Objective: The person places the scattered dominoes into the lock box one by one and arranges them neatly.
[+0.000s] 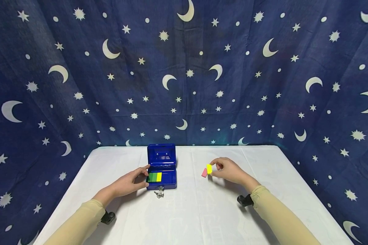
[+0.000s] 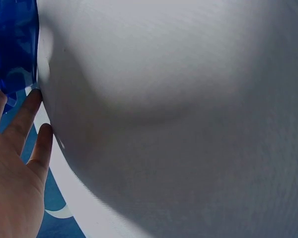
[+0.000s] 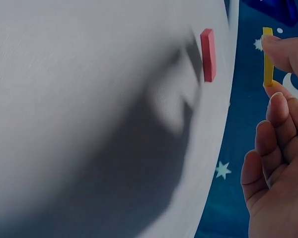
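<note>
Yellow block (image 1: 209, 169) is pinched btwn R hand's (image 1: 230, 170) thumb & finger, nr pink block (image 1: 204, 173) on table (image 1: 184, 217). Blue box (image 1: 168, 178) w/ block row (image 1: 154, 177) inside is touched by L hand (image 1: 128, 182), fingers apart.

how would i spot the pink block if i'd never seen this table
On the white-covered table, look to the right of the open blue box, over to the person's right hand. Just beside it is the pink block, small and flat-sided. Unlike the yellow block pinched in that hand, it lies on the cloth, and nothing else is pink.
</note>
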Demonstrator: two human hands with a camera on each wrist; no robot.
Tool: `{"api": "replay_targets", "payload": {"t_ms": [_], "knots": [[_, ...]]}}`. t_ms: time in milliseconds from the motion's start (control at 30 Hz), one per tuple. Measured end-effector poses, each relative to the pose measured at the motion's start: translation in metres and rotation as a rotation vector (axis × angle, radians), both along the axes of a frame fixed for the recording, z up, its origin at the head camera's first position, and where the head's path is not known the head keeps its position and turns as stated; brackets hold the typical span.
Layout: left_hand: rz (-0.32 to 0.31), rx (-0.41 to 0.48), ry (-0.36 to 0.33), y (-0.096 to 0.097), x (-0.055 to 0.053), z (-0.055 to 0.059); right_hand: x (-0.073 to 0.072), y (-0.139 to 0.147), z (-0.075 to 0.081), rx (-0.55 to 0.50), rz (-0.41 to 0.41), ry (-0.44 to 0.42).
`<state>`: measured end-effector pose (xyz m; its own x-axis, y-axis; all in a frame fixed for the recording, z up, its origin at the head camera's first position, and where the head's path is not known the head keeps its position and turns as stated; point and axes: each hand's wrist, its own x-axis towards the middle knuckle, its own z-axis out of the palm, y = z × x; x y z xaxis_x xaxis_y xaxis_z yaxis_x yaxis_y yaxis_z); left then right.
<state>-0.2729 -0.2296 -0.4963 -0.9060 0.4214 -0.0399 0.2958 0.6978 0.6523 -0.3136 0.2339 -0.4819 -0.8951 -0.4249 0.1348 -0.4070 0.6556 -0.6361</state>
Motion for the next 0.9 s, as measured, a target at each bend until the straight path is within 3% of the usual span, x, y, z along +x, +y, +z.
{"api": "replay_targets", "payload": {"t_ms": [500,900], "knots": [[0.004,0.003,-0.009,0.001,0.001,0.002,0.004,-0.027,0.012,0.004,0.028,0.009],[0.010,-0.005,-0.006,0.001,0.001,0.001,0.003,-0.040,0.012,-0.012,0.046,0.008]]}}
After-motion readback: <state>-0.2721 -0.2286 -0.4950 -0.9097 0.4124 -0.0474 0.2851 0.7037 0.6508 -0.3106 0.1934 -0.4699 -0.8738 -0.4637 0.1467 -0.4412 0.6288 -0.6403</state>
